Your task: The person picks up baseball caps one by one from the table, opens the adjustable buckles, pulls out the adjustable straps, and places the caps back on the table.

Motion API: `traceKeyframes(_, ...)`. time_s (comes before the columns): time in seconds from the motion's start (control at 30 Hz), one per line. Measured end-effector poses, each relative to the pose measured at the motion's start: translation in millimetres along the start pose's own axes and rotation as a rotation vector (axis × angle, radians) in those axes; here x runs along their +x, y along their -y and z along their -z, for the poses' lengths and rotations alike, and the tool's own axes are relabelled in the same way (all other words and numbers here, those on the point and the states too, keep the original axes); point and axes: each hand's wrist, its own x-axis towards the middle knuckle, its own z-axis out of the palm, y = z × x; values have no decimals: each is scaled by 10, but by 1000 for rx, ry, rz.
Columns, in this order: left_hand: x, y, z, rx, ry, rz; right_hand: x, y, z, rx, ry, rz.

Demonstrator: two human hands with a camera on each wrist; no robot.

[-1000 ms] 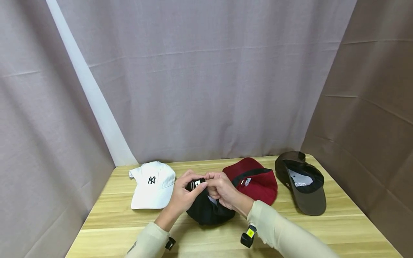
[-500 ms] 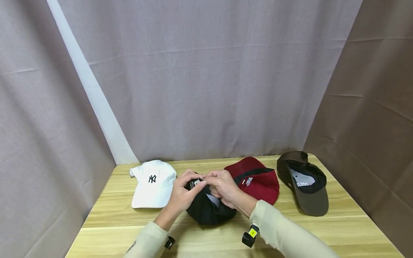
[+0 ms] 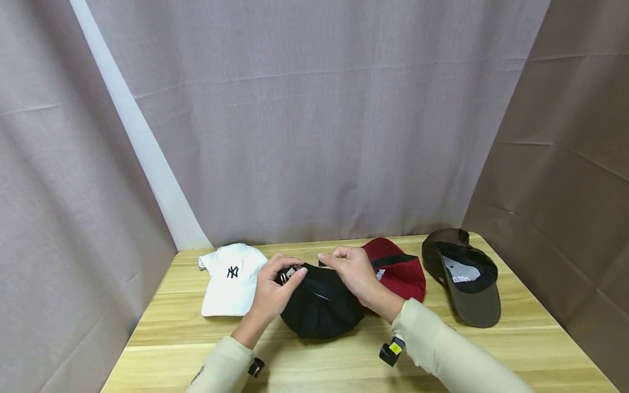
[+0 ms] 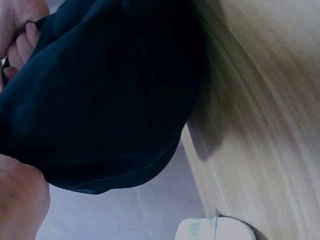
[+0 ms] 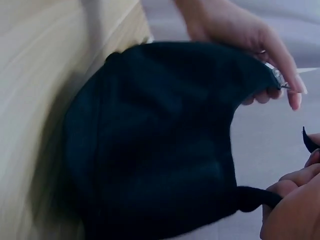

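A black cap [image 3: 321, 308] is held at the table's middle, its crown toward the person. My left hand [image 3: 271, 285] pinches one side of its back opening, where a small metal buckle [image 5: 278, 77] shows in the right wrist view. The other side's thin black strap [image 5: 261, 196] is gripped between thumb and fingers of my right hand [image 3: 356, 273]. Strap and buckle are apart, with a gap between the hands. Seen from the left wrist, the cap's dark cloth [image 4: 115, 100] fills much of the view and hides most of the left fingers.
A white cap [image 3: 235, 281] lies at the left of the wooden table [image 3: 314, 363]. Behind my right hand sits a red cap [image 3: 405, 275], partly covered. A dark brown cap [image 3: 474, 300] lies upturned at the right. Grey curtain [image 3: 314, 136] hangs behind.
My right hand has moved right, away from the left hand, drawing the strap end off the buckle. The black cap's back opening has spread wider. The other caps stay put.
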Motion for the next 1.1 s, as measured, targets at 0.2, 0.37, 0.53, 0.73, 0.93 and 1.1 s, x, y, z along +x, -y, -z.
traceKeyframes(0.2,9,-38,49,8,33,53,-12,-10,98,-93,99,56)
traceKeyframes(0.37,-6,-49,126,33,77,80,-71,-14,140,-190,120,148)
traceKeyframes(0.53,-46,-40,239,35,112,80,-143,-109,168,-245,175,205)
traceKeyframes(0.73,23,8,443,47,121,95,-212,-201,214,-272,202,248)
traceKeyframes(0.93,309,225,723,340,354,179,-243,-183,253,-294,220,295)
traceKeyframes(1.1,446,472,750,542,739,65,-254,-206,266,-291,216,313)
